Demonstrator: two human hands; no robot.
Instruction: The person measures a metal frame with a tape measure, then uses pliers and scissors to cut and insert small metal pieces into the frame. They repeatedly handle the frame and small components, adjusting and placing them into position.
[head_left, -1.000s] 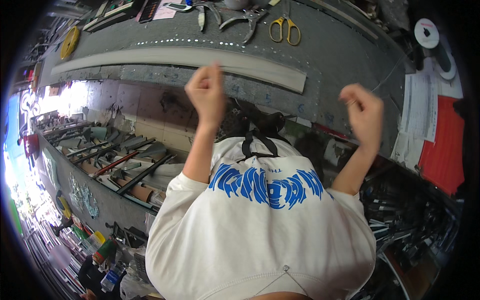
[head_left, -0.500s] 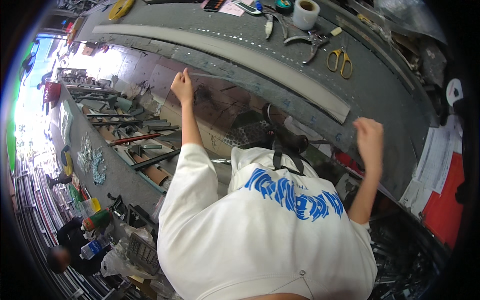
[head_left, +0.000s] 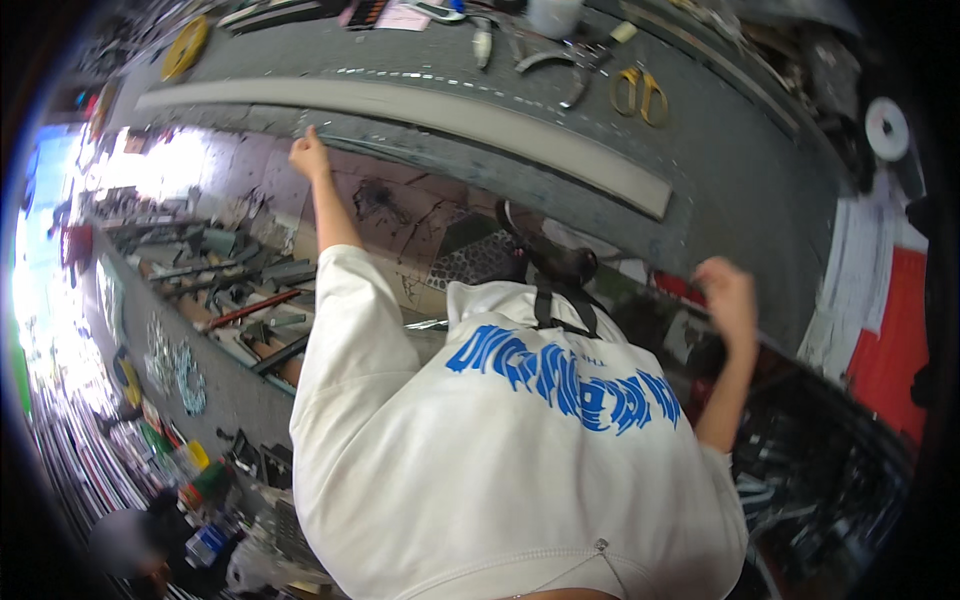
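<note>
Stretching across the top of the view, a grey workbench (head_left: pixel 760 170) is carrying everything else, its front edge bending from upper left down to the right. A long pale board (head_left: pixel 420 112) is lying flat on the bench, running along that front edge and ending in a squared tip at the right. The person's white shirt with blue lettering (head_left: pixel 500 470) is filling the lower middle.

The left hand (head_left: pixel 308 158) is reaching up and touching the bench edge just below the left part of the board; the fingers are curling together against the edge, though whether they are pinching anything is too small to tell. The board is sitting just above and beyond this hand, close but not clearly touched.

The right hand (head_left: pixel 728 300) is hanging near the bench edge lower on the right, blurred, fingers loosely bent, with nothing visibly gripped; the board's squared tip is lying up and to the left of it, well apart.

Farther back on the bench, yellow-handled scissors (head_left: pixel 640 92) and pliers (head_left: pixel 560 70) are lying beyond the board
</note>
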